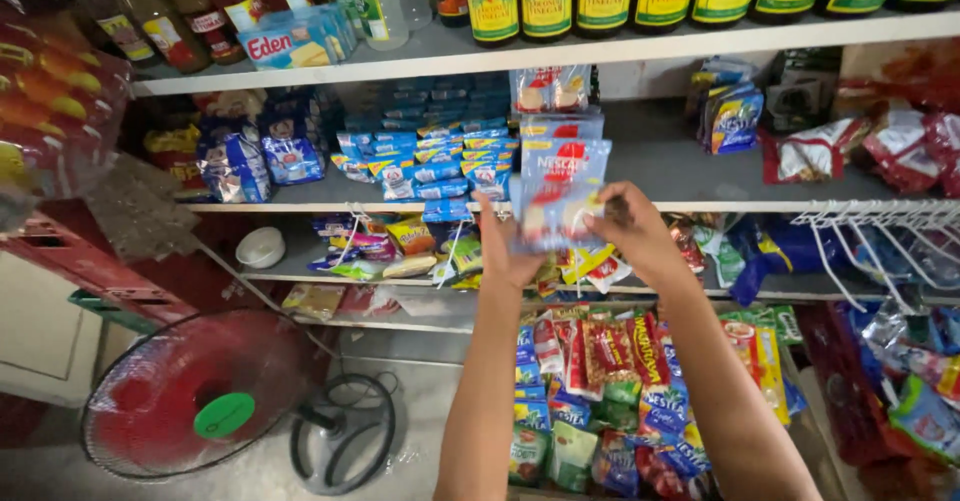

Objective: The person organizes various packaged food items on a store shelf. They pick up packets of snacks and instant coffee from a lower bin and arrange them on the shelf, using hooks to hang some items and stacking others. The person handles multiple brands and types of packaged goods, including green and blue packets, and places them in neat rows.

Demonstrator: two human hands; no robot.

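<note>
Currently both hands pinch one sachet strip [556, 196], hanging vertically. Left hand [505, 251] grips its left edge, right hand [632, 229] its right.

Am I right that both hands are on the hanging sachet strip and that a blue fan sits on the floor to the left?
Not quite. The head view shows the fan is red, not blue. The rest holds: the left hand and right hand are both on the sachet strip, and the fan sits on the floor to the left.
</note>
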